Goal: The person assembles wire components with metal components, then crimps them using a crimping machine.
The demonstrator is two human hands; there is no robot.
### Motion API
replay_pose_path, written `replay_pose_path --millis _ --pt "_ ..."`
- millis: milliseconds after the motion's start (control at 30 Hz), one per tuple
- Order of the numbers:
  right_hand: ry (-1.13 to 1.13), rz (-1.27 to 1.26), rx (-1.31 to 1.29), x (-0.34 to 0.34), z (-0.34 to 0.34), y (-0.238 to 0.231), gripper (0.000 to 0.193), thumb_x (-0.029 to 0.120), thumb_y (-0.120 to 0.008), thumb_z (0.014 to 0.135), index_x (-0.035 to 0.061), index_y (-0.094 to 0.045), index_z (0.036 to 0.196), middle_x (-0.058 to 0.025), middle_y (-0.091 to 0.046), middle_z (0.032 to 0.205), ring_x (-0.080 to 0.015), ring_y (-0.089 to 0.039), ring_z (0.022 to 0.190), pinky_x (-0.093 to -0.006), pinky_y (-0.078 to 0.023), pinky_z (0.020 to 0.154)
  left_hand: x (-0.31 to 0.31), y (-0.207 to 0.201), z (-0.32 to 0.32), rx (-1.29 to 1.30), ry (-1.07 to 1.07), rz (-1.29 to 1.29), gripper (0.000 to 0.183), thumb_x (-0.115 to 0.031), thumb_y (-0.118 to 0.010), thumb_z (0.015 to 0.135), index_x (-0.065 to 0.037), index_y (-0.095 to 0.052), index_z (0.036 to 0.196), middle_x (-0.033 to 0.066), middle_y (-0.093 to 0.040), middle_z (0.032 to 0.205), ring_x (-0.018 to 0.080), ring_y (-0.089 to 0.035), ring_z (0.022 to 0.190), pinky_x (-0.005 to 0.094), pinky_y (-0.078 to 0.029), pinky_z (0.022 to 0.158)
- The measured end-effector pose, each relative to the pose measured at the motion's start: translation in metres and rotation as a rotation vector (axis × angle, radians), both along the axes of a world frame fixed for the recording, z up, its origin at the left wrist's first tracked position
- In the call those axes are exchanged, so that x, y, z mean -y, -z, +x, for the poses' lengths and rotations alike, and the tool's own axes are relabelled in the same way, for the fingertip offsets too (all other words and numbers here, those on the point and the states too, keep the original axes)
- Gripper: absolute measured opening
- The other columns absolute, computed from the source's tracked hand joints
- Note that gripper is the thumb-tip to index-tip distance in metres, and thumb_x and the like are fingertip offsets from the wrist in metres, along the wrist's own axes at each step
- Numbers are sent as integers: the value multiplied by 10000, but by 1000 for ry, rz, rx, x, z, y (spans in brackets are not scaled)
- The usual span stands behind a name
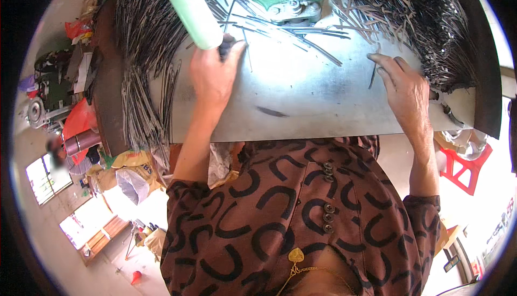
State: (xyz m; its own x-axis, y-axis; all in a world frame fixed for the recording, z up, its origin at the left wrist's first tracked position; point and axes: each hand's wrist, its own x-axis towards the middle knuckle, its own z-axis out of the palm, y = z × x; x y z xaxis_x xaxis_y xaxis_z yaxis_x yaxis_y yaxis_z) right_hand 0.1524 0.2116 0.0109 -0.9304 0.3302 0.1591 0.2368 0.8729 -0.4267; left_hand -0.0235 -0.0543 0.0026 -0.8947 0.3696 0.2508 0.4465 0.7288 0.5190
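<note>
My right hand [407, 88] is at the right of the metal tabletop [312, 99], its thumb and forefinger pinching a thin dark strip [372, 75] that points down. At the left, my left hand [212, 75] is closed, with dark-coated fingertips partly hidden behind a pale green cylinder [193, 13]. Another thin strip [248, 56] shows at the left thumb's tip; whether it is gripped I cannot make out. Between the hands, loose dark strips [318, 48] lie before a machine's metal fixture [293, 11].
Big heaps of dark strips line the left side [145, 91] and the right side [436, 32] of the table, inside raised dark borders [487, 75]. Close to my right wrist lies a dark curved tool [452, 115]. A red plastic stool [468, 169] stands to the right, sacks [132, 180] to the left.
</note>
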Motion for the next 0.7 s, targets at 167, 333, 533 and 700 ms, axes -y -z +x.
replay_pose_path --millis 167,333,533,700 --pt "-247 272 71 -12 -2 2 163 52 -499 799 126 -563 929 -92 -555 900 -309 -605 734 -397 -488 577 4 9 -11 -78 66 -178 201 -164 -650 818 -1 -617 930 190 -558 954 346 -561 882 415 -437 770" --pt "-207 309 -23 -11 -7 6 196 53 -519 792 114 -530 979 -104 -560 931 -299 -605 756 -396 -494 595 10 13 -14 -249 121 -255 169 -105 -604 845 13 -573 962 189 -564 947 350 -561 868 416 -434 767" --pt "-35 -91 -165 8 -25 15 181 84 -558 841 106 -560 1021 -128 -603 932 -338 -609 760 -417 -487 618 -17 4 -3 -20 105 281 148 -70 -524 915 11 -545 1038 89 -591 912 170 -558 738 273 -467 675" --pt "-61 -395 -290 47 -65 11 131 144 -573 858 100 -595 979 -152 -624 850 -355 -604 725 -434 -477 597 -57 -13 2 668 175 653 246 -105 -513 925 -19 -547 1153 11 -586 849 57 -515 683 191 -420 558"
